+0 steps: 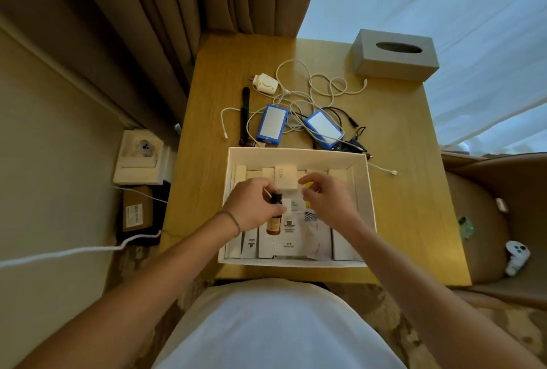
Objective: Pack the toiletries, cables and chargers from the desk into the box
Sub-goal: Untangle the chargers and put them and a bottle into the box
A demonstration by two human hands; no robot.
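A white open box point(365, 191) sits on the wooden desk point(408, 220) in front of me, lined with several white cartons and paper packets. My left hand point(251, 205) grips a small amber bottle with a black cap point(273, 225) inside the box. My right hand point(331, 200) hovers over the box's middle with curled fingers pinching a small yellow item point(309, 185). Behind the box lie two blue-edged chargers point(271, 123) point(324, 128), a white plug adapter point(265, 83), tangled white cables point(313, 87), black cables point(352, 128) and a black strap-like item point(245, 115).
A grey tissue box point(395, 54) stands at the desk's far right corner. Curtains hang behind. A wall socket point(140, 155) and a cardboard parcel point(137, 211) are at the left. At the right, a brown seat carries a white controller point(516, 256).
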